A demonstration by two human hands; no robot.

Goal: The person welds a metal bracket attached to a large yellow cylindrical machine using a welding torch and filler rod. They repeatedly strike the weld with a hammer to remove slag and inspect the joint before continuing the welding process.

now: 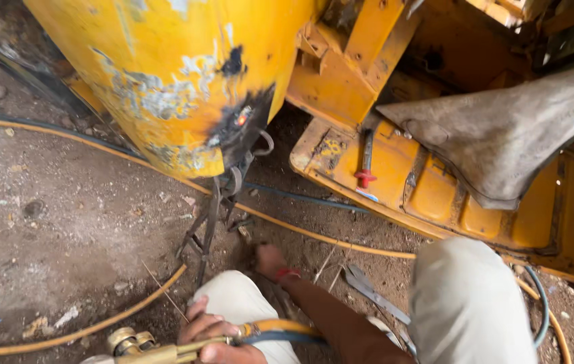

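Brass torch [159, 349] lies gripped in the left hand [214, 331].

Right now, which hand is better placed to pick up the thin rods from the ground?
Probably the right hand. It seems free and is down on the dirt close to the thin rods. The left hand is closed around the brass torch.

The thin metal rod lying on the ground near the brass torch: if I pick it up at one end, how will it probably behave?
The thin rod looks long and very slender, so it is probably light and would likely flex or droop at its free end. It lies on rough dirt, so it should not roll far. The left hand grips the brass torch; the right hand reaches to the ground.
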